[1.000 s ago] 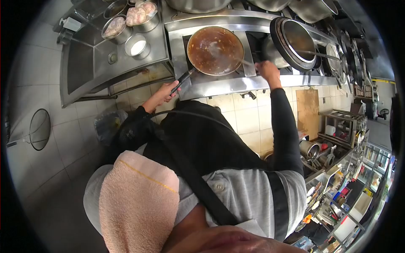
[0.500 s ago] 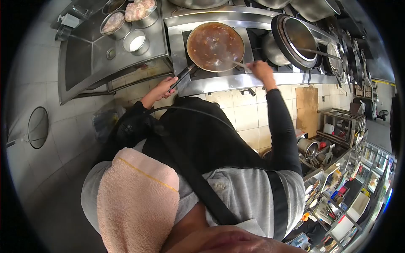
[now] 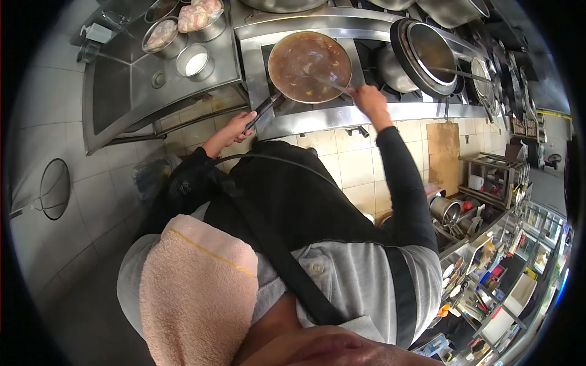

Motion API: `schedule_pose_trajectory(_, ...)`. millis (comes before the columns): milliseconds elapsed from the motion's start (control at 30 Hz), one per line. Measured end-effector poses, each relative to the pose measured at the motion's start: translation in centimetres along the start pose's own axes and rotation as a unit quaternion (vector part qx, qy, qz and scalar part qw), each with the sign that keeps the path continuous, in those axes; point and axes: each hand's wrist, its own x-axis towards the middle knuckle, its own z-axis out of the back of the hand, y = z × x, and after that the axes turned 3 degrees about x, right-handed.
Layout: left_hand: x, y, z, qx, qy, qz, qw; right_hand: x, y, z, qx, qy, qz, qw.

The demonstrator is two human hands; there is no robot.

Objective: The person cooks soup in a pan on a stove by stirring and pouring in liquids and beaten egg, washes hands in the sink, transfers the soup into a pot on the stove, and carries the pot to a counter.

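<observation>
Two bare hands are working at a stove: the left hand (image 3: 235, 129) is closing around the black handle (image 3: 262, 111) of one wide, round pan (image 3: 270, 76), and the right hand (image 3: 370, 105) is gripping one slim utensil (image 3: 334, 85). The pan is sitting over a burner at the stove's left side, holding brown sauce (image 3: 308, 52) with small pieces showing in it. The utensil's far end is reaching into the sauce, where liquid and haze are hiding its shape.

Beside the sink (image 3: 113, 91), three metal containers are standing close together: a first meat container (image 3: 177, 49) and a second meat container (image 3: 215, 29) are holding pale pieces, and a smaller bowl (image 3: 201, 72) is holding something white. A fourth round vessel (image 3: 157, 18) is showing behind them.

To the pan's right, a tilted stack of pans (image 3: 400, 64) is partly covering one rounded metal vessel (image 3: 390, 70); a long metal rod (image 3: 470, 76) is extending out of the stack. Three large pots are lining the back edge: left (image 3: 284, 5), middle (image 3: 390, 3) and right (image 3: 452, 12).
</observation>
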Motion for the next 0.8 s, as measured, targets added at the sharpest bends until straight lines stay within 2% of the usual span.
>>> schedule_pose_trajectory(33, -0.2, 0.2, -0.1, 0.0, 0.004, -0.004, 1.0, -0.1, -2.1, -0.2, -0.019, 0.004, -0.001, 1.0)
schedule_pose_trajectory(100, -0.2, 0.3, 0.0, 0.001, -0.001, -0.007, 1.0, 0.0, -3.6, 1.9, 0.027, 0.012, -0.045, 0.999)
schedule_pose_trajectory(167, -0.2, 0.5, -0.2, 0.001, -0.002, -0.006, 1.0, 1.3, -2.0, -0.2, 0.057, -0.049, -0.057, 0.996)
schedule_pose_trajectory(200, -0.3, 0.5, -0.4, 0.001, -0.001, -0.004, 1.0, 0.4, 0.3, -0.4, 0.051, -0.043, -0.059, 0.996)
schedule_pose_trajectory(233, -0.2, 0.1, -0.2, 0.004, -0.002, -0.005, 1.0, -0.4, 1.6, -2.1, 0.106, -0.068, -0.049, 0.991)
schedule_pose_trajectory(300, 0.1, 0.6, -0.1, 0.003, -0.009, -0.023, 1.0, -1.7, 0.5, -2.3, 0.188, -0.027, -0.046, 0.981)
schedule_pose_trajectory(367, 0.1, 1.1, -0.2, 0.001, -0.018, -0.047, 0.999, -3.2, -1.4, -0.4, 0.168, -0.031, -0.052, 0.984)
schedule_pose_trajectory(400, 0.1, 1.3, -0.1, 0.001, -0.022, -0.063, 0.998, -3.5, -2.9, -0.2, 0.166, -0.091, -0.042, 0.981)
schedule_pose_trajectory(433, -0.1, 1.5, -0.1, 0.003, -0.025, -0.078, 0.997, -4.6, -3.2, 2.2, 0.189, -0.122, -0.027, 0.974)
schedule_pose_trajectory(533, -2.7, 0.7, -0.2, -0.045, -0.021, -0.121, 0.991, -8.0, -2.9, 11.7, 0.134, -0.169, -0.016, 0.976)
schedule_pose_trajectory(633, -1.4, 3.7, 2.4, -0.085, -0.162, -0.158, 0.97, -10.7, -2.2, 19.3, 0.117, -0.273, -0.011, 0.955)
schedule_pose_trajectory(700, -2.0, 4.6, 4.0, -0.099, -0.198, -0.165, 0.961, -11.9, -2.0, 23.3, 0.127, -0.339, 0.001, 0.932)
schedule_pose_trajectory(800, -1.4, 7.5, 6.7, -0.107, -0.264, -0.162, 0.945, -13.9, -1.5, 28.5, 0.151, -0.386, 0.012, 0.91)
